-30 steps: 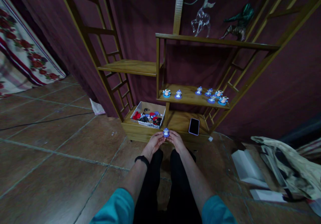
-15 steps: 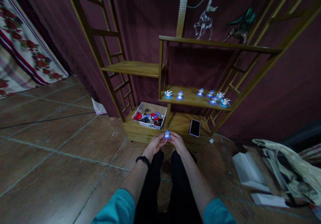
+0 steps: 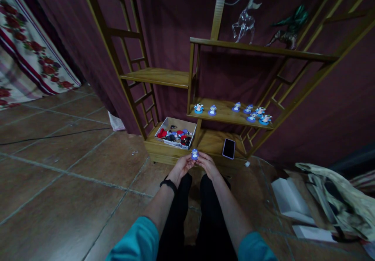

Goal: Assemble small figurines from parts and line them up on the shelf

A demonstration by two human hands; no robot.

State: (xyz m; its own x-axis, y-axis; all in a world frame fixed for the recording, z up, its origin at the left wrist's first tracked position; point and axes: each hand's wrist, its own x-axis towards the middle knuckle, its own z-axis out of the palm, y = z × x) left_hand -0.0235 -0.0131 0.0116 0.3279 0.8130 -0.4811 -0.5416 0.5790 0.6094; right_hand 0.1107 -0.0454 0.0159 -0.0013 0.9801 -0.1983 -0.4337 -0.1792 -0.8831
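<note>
Between my fingertips, upright in front of my knees, is a small purple-and-white figurine [image 3: 195, 154] on a round purple base. My left hand [image 3: 183, 166] grips its left side and my right hand [image 3: 207, 164] its right side, both closed on the base. Just beyond, an open cardboard box [image 3: 187, 146] on the bottom shelf contains red, black and purple pieces. Several similar figurines stand on the middle shelf [image 3: 224, 114], among them a purple one [image 3: 212, 110] and a blue-based one [image 3: 199, 108] at its left end.
A phone [image 3: 229, 148] lies on the bottom shelf, right of the box. Above stand a clear deer ornament [image 3: 245, 23] and a dark green statue [image 3: 290, 29]. White boxes [image 3: 290, 200] and a pale cloth bag [image 3: 342, 194] lie on the floor at right. A black cable [image 3: 58, 135] crosses the left floor.
The view has shifted slightly, so the shelves appear a little farther right. Both hands still hold the figurine, which sits marginally higher in view.
</note>
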